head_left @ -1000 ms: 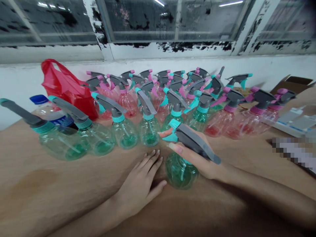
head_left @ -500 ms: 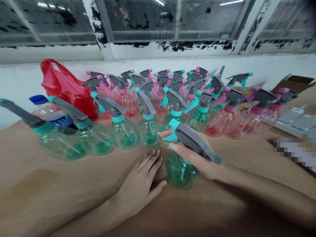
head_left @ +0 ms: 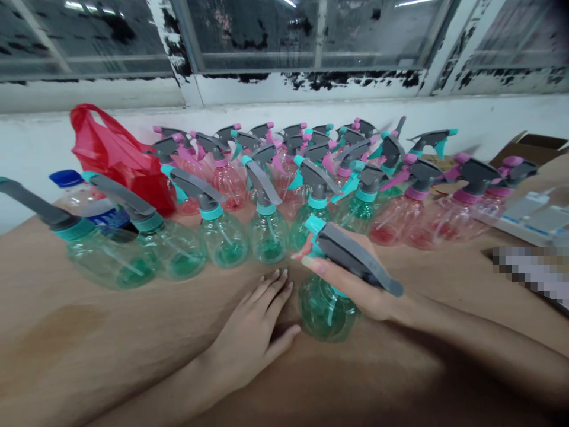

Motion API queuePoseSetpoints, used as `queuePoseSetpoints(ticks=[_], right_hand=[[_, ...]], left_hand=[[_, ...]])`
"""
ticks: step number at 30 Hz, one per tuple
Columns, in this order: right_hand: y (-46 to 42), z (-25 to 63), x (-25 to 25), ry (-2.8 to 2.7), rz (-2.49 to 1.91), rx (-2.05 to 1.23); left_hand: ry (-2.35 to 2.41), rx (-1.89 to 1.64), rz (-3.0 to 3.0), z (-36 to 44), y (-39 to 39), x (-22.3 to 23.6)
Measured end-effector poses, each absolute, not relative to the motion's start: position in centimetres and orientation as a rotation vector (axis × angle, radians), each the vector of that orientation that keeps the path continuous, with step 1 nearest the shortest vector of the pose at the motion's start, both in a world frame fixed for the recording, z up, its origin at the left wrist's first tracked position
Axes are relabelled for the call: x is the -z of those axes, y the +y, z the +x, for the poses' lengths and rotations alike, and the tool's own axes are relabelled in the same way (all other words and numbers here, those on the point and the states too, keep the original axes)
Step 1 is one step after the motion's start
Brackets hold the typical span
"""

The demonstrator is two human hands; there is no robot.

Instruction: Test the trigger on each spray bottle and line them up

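My right hand is wrapped round the grey and teal trigger head of a green spray bottle that stands on the brown table in front of me. One finger lies on the teal trigger. My left hand rests flat on the table just left of this bottle, fingers stretched out, thumb close to its base.
Behind stand several green spray bottles with teal caps and several pink ones with pink caps. A red plastic bag and a blue-capped water bottle are at the back left, boxes at the right, a white wall beyond.
The finger on the trigger has drawn in a little, squeezing it. Otherwise both hands and the bottle stay in place.
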State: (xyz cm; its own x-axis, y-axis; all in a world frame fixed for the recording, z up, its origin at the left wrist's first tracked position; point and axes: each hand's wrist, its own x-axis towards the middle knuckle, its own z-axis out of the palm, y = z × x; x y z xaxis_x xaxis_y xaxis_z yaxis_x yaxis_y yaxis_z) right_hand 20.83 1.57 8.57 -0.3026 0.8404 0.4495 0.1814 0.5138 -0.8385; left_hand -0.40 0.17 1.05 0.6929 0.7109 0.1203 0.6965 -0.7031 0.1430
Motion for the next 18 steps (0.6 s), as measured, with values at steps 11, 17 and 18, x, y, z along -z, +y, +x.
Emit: queuePoseSetpoints(ticks=[11,17,18], right_hand=[[1.20,20.90,-8.52,-1.748,-0.888,-0.961],[1.26,21.03,-8.40,-1.763,-0.876,-0.957],[1.29,21.02,-8.36,-1.765,-0.876,-0.951]], left_hand=[[1.166,-0.289,2.796,-0.42,0.27,-0.86],[1.154,-0.302,2.816,-0.47,0.26,-0.84],[1.152,-0.305,2.816,-0.48,0.27,-0.82]])
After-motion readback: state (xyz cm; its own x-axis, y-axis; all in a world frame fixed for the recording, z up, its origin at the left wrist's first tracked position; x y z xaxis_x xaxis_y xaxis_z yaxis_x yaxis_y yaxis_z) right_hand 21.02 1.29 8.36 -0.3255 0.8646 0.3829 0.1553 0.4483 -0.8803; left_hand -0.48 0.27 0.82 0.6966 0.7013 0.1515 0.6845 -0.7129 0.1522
